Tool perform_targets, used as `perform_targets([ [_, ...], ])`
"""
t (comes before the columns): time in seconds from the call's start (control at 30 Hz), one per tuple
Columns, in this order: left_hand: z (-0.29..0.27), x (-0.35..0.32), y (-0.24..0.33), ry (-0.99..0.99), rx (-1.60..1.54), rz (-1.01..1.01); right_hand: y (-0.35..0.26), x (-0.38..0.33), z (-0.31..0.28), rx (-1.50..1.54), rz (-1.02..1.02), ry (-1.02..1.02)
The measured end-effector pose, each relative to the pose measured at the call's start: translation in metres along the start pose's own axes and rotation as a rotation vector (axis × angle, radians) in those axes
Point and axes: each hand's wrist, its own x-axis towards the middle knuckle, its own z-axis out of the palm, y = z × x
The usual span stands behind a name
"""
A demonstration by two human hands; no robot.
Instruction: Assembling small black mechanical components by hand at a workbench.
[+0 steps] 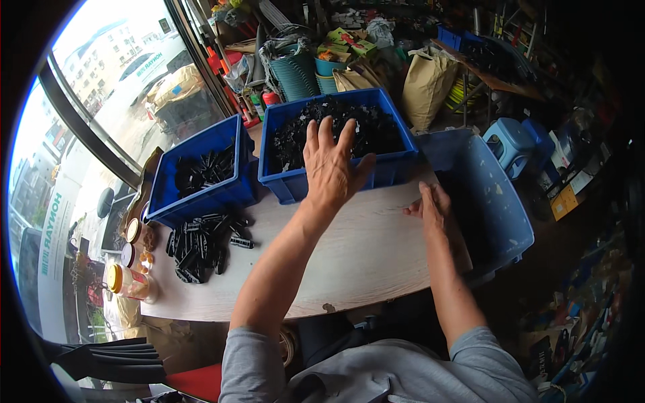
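Note:
My left hand (330,168) reaches over the front rim of a blue plastic bin (287,191), its fingers spread and nothing seen in them. That bin is heaped with small black plastic parts (379,133). By the table's right edge is my right hand (435,201), with fingers curled in; whether something small is inside them is hidden. Left of the first bin, a second blue bin (191,209) holds longer black pieces (205,171). More black ribbed pieces (195,247) lie piled on the pale wooden table (363,248) in front of it.
A large worn light-blue tub (494,195) stands against the table's right side. Lidded jars (131,281) line the left edge by the window. Behind the bins are stacked teal buckets (293,72), a paper sack (428,84) and a blue stool (510,144).

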Motion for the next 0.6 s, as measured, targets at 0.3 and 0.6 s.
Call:
perform_targets([
  [0.3,0.048,0.073,-0.031,-0.455,0.131,-0.036,0.002,0.003,0.000,-0.022,0.005,-0.022],
  [0.6,0.051,0.081,-0.039,-0.555,0.173,-0.063,0.003,0.006,-0.002,0.005,-0.010,-0.050],
])
